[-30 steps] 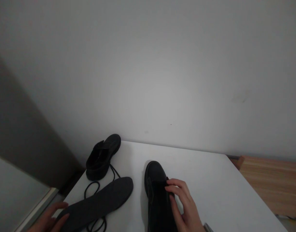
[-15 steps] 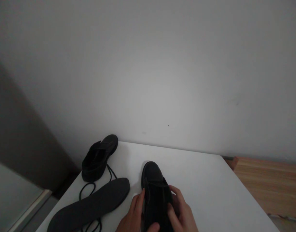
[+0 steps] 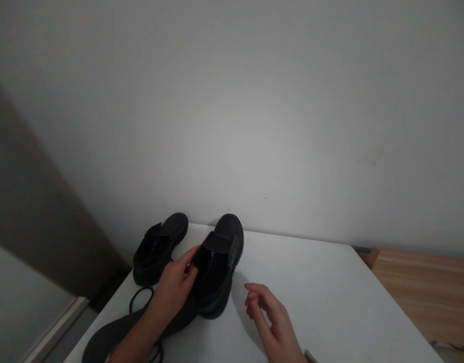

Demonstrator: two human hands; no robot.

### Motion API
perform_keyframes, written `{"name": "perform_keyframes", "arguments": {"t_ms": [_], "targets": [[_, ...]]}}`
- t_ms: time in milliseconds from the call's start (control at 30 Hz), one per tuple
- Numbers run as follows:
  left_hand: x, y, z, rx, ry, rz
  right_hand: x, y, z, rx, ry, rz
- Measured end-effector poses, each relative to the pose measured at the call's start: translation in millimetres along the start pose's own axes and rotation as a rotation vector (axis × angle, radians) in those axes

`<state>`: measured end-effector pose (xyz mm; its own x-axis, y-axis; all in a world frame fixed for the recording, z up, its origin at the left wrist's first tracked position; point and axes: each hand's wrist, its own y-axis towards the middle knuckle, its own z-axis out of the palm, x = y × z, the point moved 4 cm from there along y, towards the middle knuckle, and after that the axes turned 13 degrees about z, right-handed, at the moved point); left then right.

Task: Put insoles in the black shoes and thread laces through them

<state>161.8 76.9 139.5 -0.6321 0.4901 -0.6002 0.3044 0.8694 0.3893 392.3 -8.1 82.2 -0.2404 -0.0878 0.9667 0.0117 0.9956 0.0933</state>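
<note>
A black shoe (image 3: 220, 262) with no laces in it is near the wall, toe pointing away, and my left hand (image 3: 179, 277) grips its left upper edge. Right of that shoe, my right hand (image 3: 268, 317) is empty, its fingers curved and apart. Farther left stands a second black shoe (image 3: 156, 252), also toe toward the wall. A dark insole (image 3: 111, 335) lies at the near left, partly hidden under my left forearm. Loops of black cord (image 3: 137, 297) show beside it.
All of this is on a white table (image 3: 311, 282) that meets a plain grey wall (image 3: 262, 126). A wood-grain surface (image 3: 417, 292) is past the table's right edge. A dark gap and a pale panel (image 3: 23, 302) lie off to the left.
The held shoe has moved forward and left, closer to the other shoe. My right hand has let go of it, while my left hand has reached farther forward over the insole.
</note>
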Motion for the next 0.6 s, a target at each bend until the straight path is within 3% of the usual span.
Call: {"name": "perform_keyframes", "arguments": {"t_ms": [200,433,600], "targets": [[39.0,10.2,-15.2,-0.03,0.133,-0.027,-44.5,-4.4,4.2,0.073,-0.079,0.023],[71.6,8.5,-20.6,-0.004,0.212,-0.105,-49.4,-4.7,12.9,0.182,-0.142,-0.025],[82.6,12.3,-21.1,0.03,0.242,-0.11,-51.3,-3.4,12.6,0.212,-0.166,-0.035]]}}
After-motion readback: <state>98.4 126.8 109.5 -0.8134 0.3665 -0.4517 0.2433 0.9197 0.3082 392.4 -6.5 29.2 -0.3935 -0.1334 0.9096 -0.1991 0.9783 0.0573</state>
